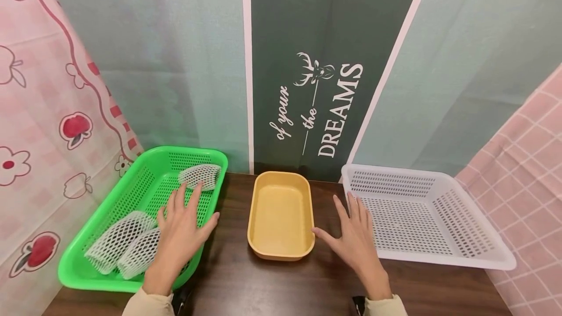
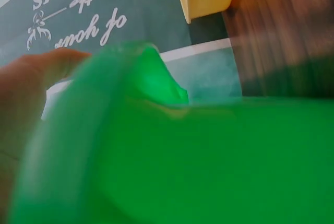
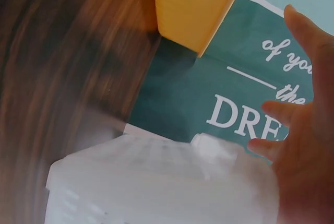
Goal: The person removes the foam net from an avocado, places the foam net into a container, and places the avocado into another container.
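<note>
In the head view my left hand (image 1: 179,230) hovers with spread fingers over the right side of a green basket (image 1: 105,284). Inside that basket lie white foam mesh sleeves: one (image 1: 199,176) at the far end, two more (image 1: 120,238) side by side at the near left. Nothing is in the left hand. My right hand (image 1: 354,238), fingers apart and holding nothing, is near the left edge of a white basket (image 1: 443,260). Between the hands a yellow tray (image 1: 281,223) sits on the table, its inside bare. The right thumb appears close to its rim; contact cannot be told.
The brown wooden table (image 1: 259,289) carries all three containers. Behind it hangs a green curtain (image 1: 210,87) with printed lettering. A pink fruit-patterned cloth (image 1: 39,160) borders the left, a pink checked cloth (image 1: 527,184) the right.
</note>
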The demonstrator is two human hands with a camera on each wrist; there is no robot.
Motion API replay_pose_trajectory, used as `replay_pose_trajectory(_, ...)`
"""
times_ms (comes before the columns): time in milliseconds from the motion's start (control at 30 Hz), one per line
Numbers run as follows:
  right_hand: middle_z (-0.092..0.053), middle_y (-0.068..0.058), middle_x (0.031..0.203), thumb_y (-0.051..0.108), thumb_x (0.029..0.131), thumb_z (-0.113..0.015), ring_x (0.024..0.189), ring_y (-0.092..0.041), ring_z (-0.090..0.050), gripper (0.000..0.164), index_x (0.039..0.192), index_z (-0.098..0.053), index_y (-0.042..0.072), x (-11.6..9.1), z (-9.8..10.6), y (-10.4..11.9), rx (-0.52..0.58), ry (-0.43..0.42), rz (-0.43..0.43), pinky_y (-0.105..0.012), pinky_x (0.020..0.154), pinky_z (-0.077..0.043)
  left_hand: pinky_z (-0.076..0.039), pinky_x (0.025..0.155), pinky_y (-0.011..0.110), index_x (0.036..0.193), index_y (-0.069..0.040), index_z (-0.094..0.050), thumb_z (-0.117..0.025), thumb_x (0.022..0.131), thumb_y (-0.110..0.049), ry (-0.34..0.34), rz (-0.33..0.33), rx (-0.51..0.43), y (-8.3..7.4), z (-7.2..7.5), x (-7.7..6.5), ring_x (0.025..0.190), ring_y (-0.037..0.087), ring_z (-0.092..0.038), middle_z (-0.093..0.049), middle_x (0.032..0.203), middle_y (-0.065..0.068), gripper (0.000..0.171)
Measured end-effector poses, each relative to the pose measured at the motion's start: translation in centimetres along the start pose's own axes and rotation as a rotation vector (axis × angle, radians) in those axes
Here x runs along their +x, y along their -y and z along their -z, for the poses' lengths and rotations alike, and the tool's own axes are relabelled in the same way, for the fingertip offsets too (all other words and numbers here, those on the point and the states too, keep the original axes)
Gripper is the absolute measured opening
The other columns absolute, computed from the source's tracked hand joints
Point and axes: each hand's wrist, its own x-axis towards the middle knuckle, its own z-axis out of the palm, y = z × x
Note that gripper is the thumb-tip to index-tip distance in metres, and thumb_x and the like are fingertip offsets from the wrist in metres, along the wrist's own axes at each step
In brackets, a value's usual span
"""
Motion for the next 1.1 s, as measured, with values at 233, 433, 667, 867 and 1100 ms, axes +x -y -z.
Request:
replay_pose_trajectory(233,-0.024,-0.024,0.159,0.065,0.078,-0.070,0.148,-0.046,-0.015,0.098,0.152,-0.038,0.009,-0.5,0.3,-1.1,-0.001,0.003,-0.019,-0.066,0.115,-0.014,-0.032,0.097,0.076,0.156,-0.012,-0.028,-0.061,0.095,-0.037,0.135,0.055,-0.035,1.0,0.5,-0.4,0.136,0.055,-0.033,-0.030,0.153,0.032,0.074)
replay_pose_trajectory(433,-0.029,-0.025,0.157,0.064,0.080,-0.069,0.146,-0.047,-0.020,0.094,0.150,-0.041,0.007,-0.7,0.7,-1.7,-0.001,0.009,-0.036,-0.066,0.115,-0.014,-0.039,0.097,0.071,0.152,-0.005,-0.034,-0.057,0.099,-0.039,0.200,0.043,-0.062,2.1,0.2,-1.1,0.130,0.054,-0.043,-0.042,0.146,0.032,0.068)
replay_pose_trajectory(667,-0.037,-0.028,0.152,0.061,0.086,-0.064,0.143,-0.049,-0.026,0.085,0.147,-0.044,0.006,-1.1,1.5,-2.7,-0.016,0.031,-0.073,-0.070,0.114,-0.011,-0.033,0.104,0.072,0.153,-0.010,-0.035,-0.044,0.100,-0.055,0.374,0.104,-0.120,3.4,-0.2,-1.5,0.141,0.054,-0.031,-0.038,0.152,0.029,0.070)
replay_pose_trajectory(867,-0.044,-0.026,0.148,0.055,0.089,-0.065,0.139,-0.047,-0.032,0.076,0.145,-0.049,0.007,-1.5,1.7,-3.4,-0.015,-0.009,-0.068,-0.070,0.112,-0.012,-0.028,0.108,0.071,0.153,-0.010,-0.036,-0.036,0.104,-0.052,0.428,0.127,-0.157,4.1,-0.4,-1.9,0.143,0.053,-0.027,-0.038,0.153,0.027,0.065)
replay_pose_trajectory(1100,-0.056,-0.022,0.138,0.053,0.089,-0.065,0.132,-0.045,-0.045,0.071,0.142,-0.052,0.008,-1.5,1.3,-3.5,-0.067,-0.085,-0.049,-0.062,0.105,-0.032,-0.036,0.107,0.062,0.147,-0.004,-0.044,-0.042,0.106,-0.025,0.470,0.054,-0.188,4.8,-0.8,-2.4,0.137,0.049,-0.041,-0.048,0.147,0.025,0.046)
